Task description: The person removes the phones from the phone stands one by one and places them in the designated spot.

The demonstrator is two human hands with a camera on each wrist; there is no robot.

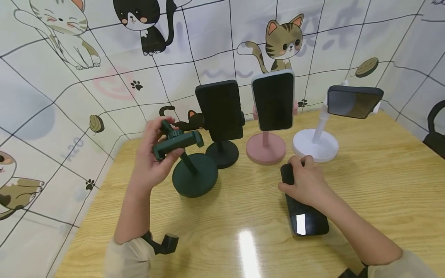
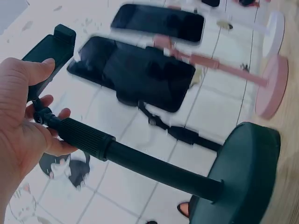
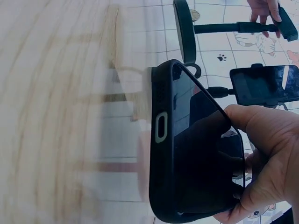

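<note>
My left hand [image 1: 153,154] grips the clamp head of a dark green phone stand [image 1: 195,175]. In the left wrist view the thumb lies on the clamp's [image 2: 51,56] face, with fingers behind it near the joint. The clamp holds no phone, and the stand's round base is at the tabletop. Farther right, my right hand [image 1: 307,181] holds a black phone [image 1: 309,218] by the sides of its far end, screen up. The right wrist view shows the phone's port end [image 3: 161,126] towards the camera; whether it touches the table there I cannot tell.
Behind stand a black stand [image 1: 222,154] and a pink stand [image 1: 265,148], each with an upright phone, and a white stand [image 1: 315,144] holding a phone sideways. A cat-patterned sheet [image 1: 208,42] backs the wooden table [image 1: 208,239]. A black object [image 1: 434,143] is at the right edge.
</note>
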